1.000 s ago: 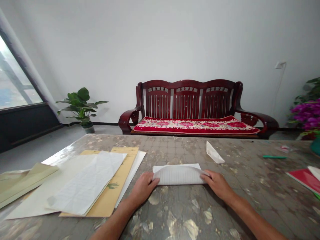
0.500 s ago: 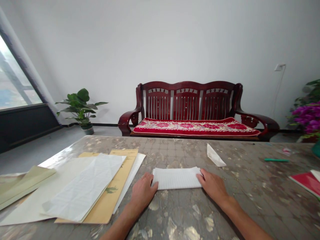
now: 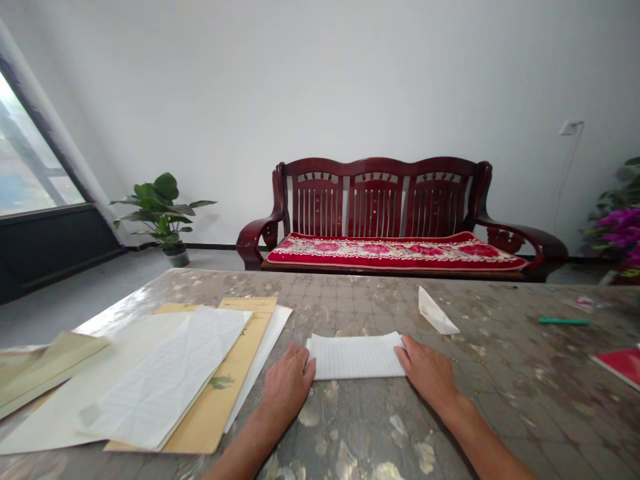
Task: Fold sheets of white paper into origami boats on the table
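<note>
A folded sheet of white lined paper [image 3: 356, 355] lies flat on the patterned table [image 3: 490, 373] in front of me. My left hand [image 3: 286, 387] rests on the table with its fingertips pressing the paper's left edge. My right hand [image 3: 426, 371] presses the paper's right edge in the same way. Both hands lie flat with the fingers stretched forward, gripping nothing.
A stack of loose sheets and tan folders [image 3: 175, 377] covers the table's left side. A small folded white paper [image 3: 437, 312] lies beyond the right hand. A green pen [image 3: 564, 321] and a red book [image 3: 620, 363] are at the far right. A wooden bench [image 3: 390, 213] stands behind the table.
One second ago the paper's top flap bulged up between my hands. It is now pressed flat, and both hands have settled at its two ends.
</note>
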The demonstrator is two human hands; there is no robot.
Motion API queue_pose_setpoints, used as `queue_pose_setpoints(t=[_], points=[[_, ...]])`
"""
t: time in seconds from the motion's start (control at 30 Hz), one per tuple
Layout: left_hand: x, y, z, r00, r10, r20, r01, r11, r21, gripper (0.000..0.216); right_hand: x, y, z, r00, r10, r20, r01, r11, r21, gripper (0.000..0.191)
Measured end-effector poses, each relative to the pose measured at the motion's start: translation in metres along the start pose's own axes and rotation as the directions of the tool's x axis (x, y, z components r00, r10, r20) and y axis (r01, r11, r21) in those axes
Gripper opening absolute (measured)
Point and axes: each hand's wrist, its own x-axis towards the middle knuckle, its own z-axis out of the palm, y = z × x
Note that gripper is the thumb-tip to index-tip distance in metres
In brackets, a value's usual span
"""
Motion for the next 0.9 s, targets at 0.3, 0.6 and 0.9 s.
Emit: queue_pose_setpoints(t=[0.3, 0.6, 0.9], points=[[0.001, 0.002, 0.001, 1.000, 0.000, 0.012, -0.001, 0.999, 0.051, 0.020, 0.002, -0.003, -0.004, 0.999, 0.037, 0.020, -0.037, 0.999, -0.023, 0.025], [-0.003, 0.000, -0.001, 0.999, 0.016, -0.030, -0.015, 0.999, 0.029, 0.018, -0.002, -0.003, -0.004, 0.999, 0.032, 0.018, -0.032, 0.999, 0.020, 0.023], [-0.001, -0.008, 0.008, 0.935, 0.251, -0.249, -0.230, 0.967, 0.109, 0.072, -0.004, -0.005, -0.003, 0.999, 0.017, -0.026, -0.018, 0.999, -0.028, 0.021]])
